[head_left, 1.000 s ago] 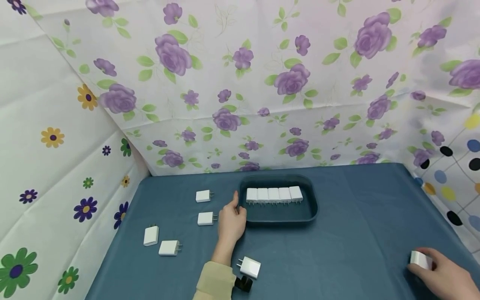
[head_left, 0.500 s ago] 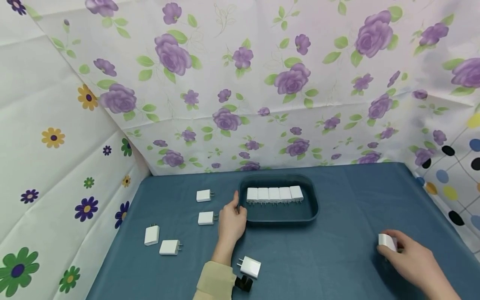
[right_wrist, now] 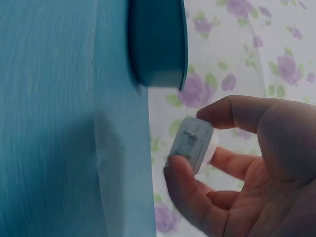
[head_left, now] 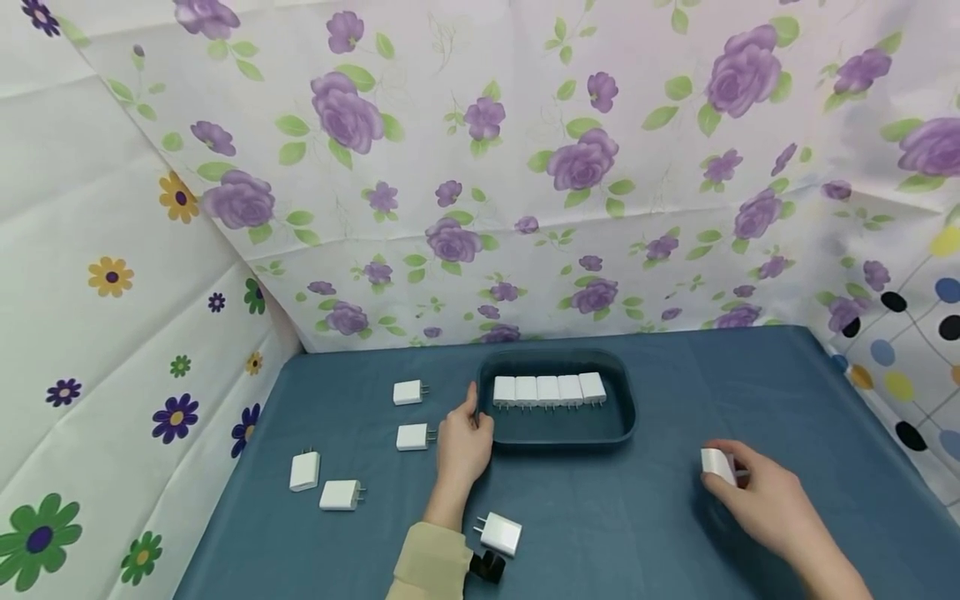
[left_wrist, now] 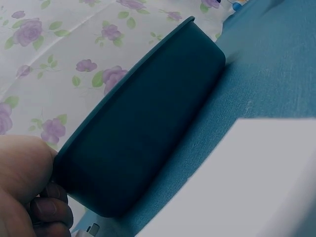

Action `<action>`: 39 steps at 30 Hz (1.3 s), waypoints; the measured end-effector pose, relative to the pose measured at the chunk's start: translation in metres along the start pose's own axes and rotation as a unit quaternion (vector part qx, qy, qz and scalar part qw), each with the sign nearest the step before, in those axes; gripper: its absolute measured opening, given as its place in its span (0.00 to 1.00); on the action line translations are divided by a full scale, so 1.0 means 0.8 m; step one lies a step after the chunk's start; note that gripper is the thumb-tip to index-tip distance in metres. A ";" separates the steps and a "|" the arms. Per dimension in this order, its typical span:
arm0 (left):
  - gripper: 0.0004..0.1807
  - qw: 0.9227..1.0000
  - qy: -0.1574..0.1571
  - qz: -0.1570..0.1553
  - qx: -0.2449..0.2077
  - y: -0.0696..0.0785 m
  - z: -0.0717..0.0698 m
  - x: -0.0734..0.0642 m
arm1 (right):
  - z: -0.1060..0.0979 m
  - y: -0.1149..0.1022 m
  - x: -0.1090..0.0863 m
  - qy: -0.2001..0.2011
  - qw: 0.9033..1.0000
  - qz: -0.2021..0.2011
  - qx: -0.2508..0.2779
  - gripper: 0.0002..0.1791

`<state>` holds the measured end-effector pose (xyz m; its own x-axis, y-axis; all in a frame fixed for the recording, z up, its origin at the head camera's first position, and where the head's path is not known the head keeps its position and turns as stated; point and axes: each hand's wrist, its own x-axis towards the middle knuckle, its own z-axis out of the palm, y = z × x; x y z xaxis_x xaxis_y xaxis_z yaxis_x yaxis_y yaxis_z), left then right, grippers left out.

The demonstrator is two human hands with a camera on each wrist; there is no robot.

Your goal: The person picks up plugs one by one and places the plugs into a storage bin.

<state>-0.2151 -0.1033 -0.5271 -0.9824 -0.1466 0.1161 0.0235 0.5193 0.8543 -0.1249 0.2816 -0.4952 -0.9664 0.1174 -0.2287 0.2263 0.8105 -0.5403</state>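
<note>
In the head view my left hand (head_left: 463, 446) grips the left end of a dark teal tray (head_left: 558, 444), its fingers curled at the rim. The left wrist view shows the thumb and curled fingers at the tray's corner. A row of several white charger plugs (head_left: 548, 389) stands inside along the far side, prongs towards me. To the right of the tray, my right hand (head_left: 765, 493) pinches another white charger plug (head_left: 717, 467) above the table. In the right wrist view, thumb and fingers hold the plug (right_wrist: 190, 143) by its edges, its pronged face showing.
Several loose white charger plugs (head_left: 340, 495) lie on the blue tablecloth (head_left: 600, 525) left of the tray. One plug (head_left: 500, 534) lies beside my left wrist, near a black object (head_left: 489, 567). Flowered sheets (head_left: 525, 167) hang behind and at both sides.
My right hand has moved left from the table's right side towards the tray, carrying the charger plug. The left hand and the tray have stayed in place.
</note>
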 end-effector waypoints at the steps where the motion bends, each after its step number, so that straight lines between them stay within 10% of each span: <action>1: 0.31 1.000 -0.002 -0.002 -0.001 0.000 0.000 0.000 | 0.003 -0.005 0.000 0.002 1.000 -0.007 0.005 0.34; 13: 0.31 1.000 0.000 -0.003 -0.002 0.000 0.001 0.000 | 0.042 -0.081 -0.004 0.039 0.988 -0.122 0.092 0.33; 27: 0.31 1.000 -0.006 -0.005 -0.006 -0.001 0.000 -0.001 | 0.101 -0.165 0.037 0.083 0.951 -0.190 0.230 0.27; 39: 0.31 1.000 0.001 -0.003 0.011 0.000 0.001 0.002 | 0.148 -0.229 0.076 0.049 0.958 -0.198 0.202 0.27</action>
<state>-0.2170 -0.1027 -0.5273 -0.9820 -0.1515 0.1130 0.0141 0.5376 0.8431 -0.2105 0.0722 -0.5058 -0.9886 -0.0842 0.1249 -0.1505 0.5161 -0.8432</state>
